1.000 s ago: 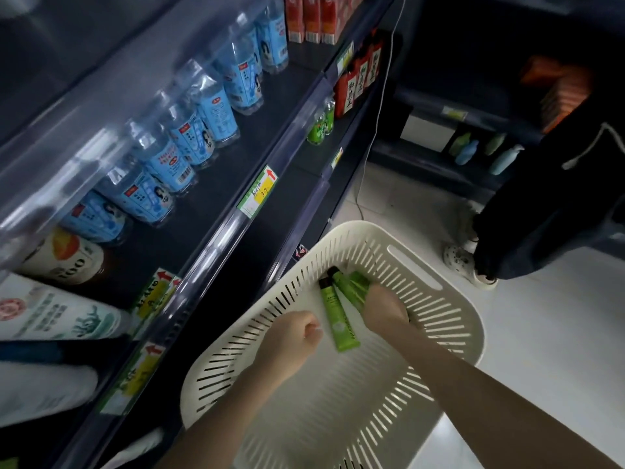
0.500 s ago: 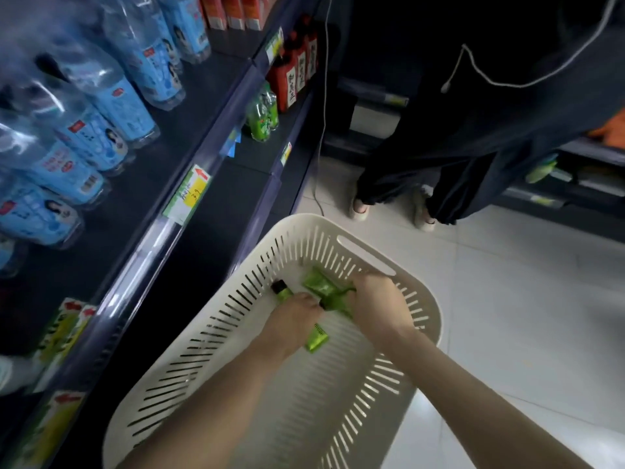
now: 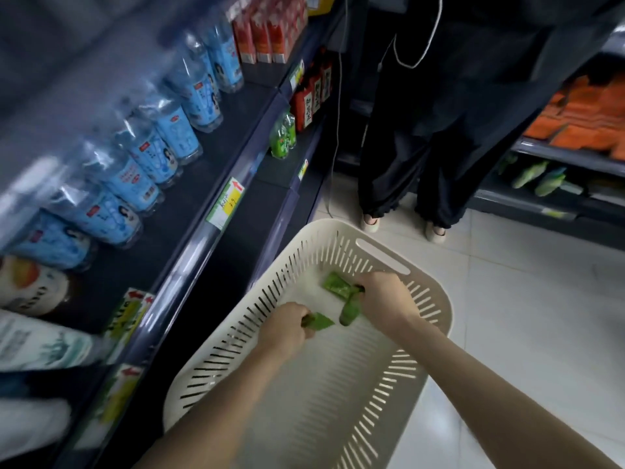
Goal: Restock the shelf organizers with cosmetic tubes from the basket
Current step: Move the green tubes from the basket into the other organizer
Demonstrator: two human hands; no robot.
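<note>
1. Green tubes: a small bunch in the right hand at the 12 o'clock end of the basket. Count is unclear, two at least.
2. One more tube is in the left hand, just beside the bunch at its 8 o'clock.
3. Handling, my guess: light, soft squeeze plastic with a glossy skin, so a bit slippery. Not fragile. Take them round mid-body or near the stiffer cap. The flat crimped tail bends, so it makes a poor hold.
4. Left fingers are curled round their tube, with the flat end poking out toward 3 o'clock. Right fingers are curled over the bunch, tips hidden.
5. The basket is cream and slotted, and sits just beside the shelf at its 9 o'clock.
6. Blue-label bottles stand on the shelf at 10 o'clock. Can't pick out the organizers.
7. Another person's dark trouser legs are at 12 o'clock.
</note>
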